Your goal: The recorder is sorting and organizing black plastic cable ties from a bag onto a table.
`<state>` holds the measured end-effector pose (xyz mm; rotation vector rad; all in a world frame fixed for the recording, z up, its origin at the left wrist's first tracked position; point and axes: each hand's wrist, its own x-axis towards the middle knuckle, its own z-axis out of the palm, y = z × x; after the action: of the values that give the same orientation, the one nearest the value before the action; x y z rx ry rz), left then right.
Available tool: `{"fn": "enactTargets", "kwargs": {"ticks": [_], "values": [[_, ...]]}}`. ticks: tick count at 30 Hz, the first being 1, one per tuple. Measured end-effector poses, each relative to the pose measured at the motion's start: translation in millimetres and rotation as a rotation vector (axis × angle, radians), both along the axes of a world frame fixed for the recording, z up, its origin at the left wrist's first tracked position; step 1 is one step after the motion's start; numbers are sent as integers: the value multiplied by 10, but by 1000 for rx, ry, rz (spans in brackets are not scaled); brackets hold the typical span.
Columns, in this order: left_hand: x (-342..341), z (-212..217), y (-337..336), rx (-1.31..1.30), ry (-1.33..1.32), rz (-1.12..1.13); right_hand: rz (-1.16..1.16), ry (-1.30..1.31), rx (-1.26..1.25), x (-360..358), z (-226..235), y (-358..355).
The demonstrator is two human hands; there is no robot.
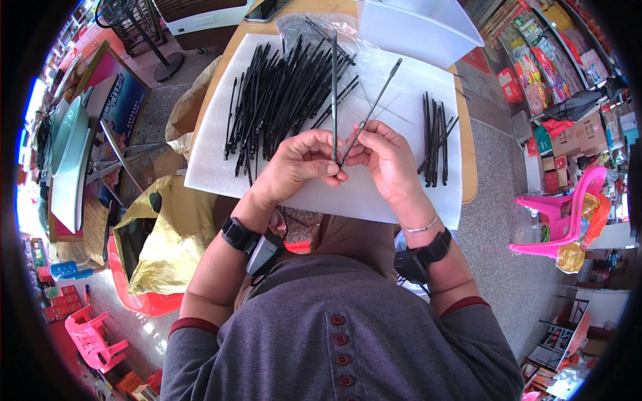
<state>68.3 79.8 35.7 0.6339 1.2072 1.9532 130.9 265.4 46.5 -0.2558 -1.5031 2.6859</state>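
My left hand [299, 162] pinches the lower end of a thin black rod [334, 80], which stands almost straight up in the view. My right hand [386, 160] grips a second slim black rod [381, 89] with a small knob at its tip, slanting up to the right. The lower ends of both come close together between my fingertips; whether they touch or join I cannot tell. Beyond my left hand lies a big heap of similar black rods [277, 100]. A smaller bunch of rods [436, 140] lies right of my right hand.
White foam sheet [207, 174] covers the wooden table [469, 180]. Clear plastic wrap [321, 30] and a translucent bin [421, 33] are at the far side, with a phone [266, 9]. A yellow sack [177, 234] stands on the left, a pink stool [565, 210] on the right.
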Motion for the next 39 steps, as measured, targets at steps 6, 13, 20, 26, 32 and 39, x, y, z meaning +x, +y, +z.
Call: {"fn": "enactTargets", "kwargs": {"ticks": [6,13,20,26,32,39], "values": [[1,31,3,-72,4,-29,45,-87,16,-47,18,36],[5,32,-11,-64,21,-62,164,-162,-37,-82,-28,87],[18,46,-7,-60,27,-64,150,-158,-74,-65,-34,74],[26,10,6,-52,32,-8,24,-143,30,-66,8,46],[33,76,86,-92,25,110,-114,55,227,8,102,3],[167,15,131,-267,194,320,84,114,244,111,190,14]]}}
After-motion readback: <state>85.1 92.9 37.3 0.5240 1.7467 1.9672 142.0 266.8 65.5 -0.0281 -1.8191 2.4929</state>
